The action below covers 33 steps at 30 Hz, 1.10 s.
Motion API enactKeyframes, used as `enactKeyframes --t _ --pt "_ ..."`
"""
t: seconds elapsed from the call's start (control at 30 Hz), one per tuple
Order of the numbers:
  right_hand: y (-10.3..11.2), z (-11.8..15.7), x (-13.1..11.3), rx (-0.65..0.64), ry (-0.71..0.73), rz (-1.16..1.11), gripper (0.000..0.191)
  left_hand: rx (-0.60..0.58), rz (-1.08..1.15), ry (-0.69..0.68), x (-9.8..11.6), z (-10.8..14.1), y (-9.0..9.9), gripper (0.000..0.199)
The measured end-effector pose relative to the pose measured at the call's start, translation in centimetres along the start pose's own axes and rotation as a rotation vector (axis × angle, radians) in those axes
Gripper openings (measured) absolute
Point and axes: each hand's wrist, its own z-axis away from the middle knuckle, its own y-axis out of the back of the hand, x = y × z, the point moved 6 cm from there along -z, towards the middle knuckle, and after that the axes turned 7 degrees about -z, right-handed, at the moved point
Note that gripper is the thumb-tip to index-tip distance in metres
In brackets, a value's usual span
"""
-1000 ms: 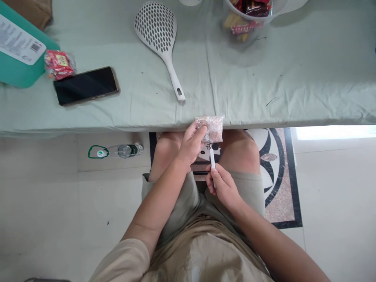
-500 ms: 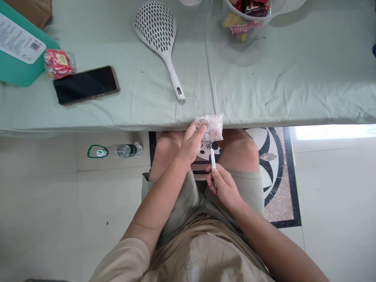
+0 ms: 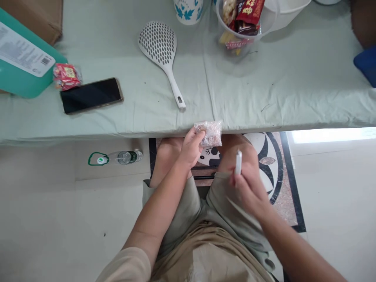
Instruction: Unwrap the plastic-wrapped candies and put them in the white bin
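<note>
1. In my head view, the left hand (image 3: 190, 145) pinches a small clear-wrapped packet (image 3: 212, 134), thumb on top.
2. I find that packet by the middle of the near edge of the table (image 3: 293, 88); whether it touches the cloth, I cannot tell.
3. I see the right hand (image 3: 249, 187), slightly blurred, grasping a slim white tool (image 3: 238, 163) that points toward the near edge, apart from the packet.
4. Beyond the packet, I have a slotted skimmer (image 3: 165, 60), its handle aimed at the near edge.
5. Toward the table's left edge, I make out a phone (image 3: 91, 96), a red packet (image 3: 67, 76) touching it and a teal container (image 3: 20, 81).
6. Near the far edge, I see a patterned cup (image 3: 188, 11) left of a clear tub (image 3: 243, 38) of wrapped snacks.
</note>
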Motion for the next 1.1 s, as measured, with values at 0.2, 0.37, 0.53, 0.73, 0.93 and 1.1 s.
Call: enactKeyframes --t 0.2,0.37,0.53,0.73,0.93,1.1 --pt "5.6 -12.2 -2.2 0.305 0.140 0.608 0.035 -0.025 0.007 0.114 -0.1 0.1 0.4 0.058" --pt "6.4 -18.1 0.1 0.341 0.156 0.697 0.033 -0.088 -0.030 0.094 -0.1 0.3 0.7 0.075" --pt "5.5 -15.7 -1.1 0.388 0.396 0.531 0.027 -0.125 -0.211 -0.018 0.0 0.2 0.8 0.067" --pt "0.3 -9.3 -3.2 0.074 0.571 0.274 0.030 -0.318 -0.532 -0.218 1.1 0.6 -0.2 0.062" --pt "0.4 -8.3 -0.7 0.188 0.435 0.118 0.012 -0.349 -0.698 -0.278 1.6 0.7 -0.4 0.056" --pt "1.5 -8.0 0.0 0.196 0.303 0.012 0.006 -0.327 -0.642 -0.178 1.2 0.5 -0.2 0.058"
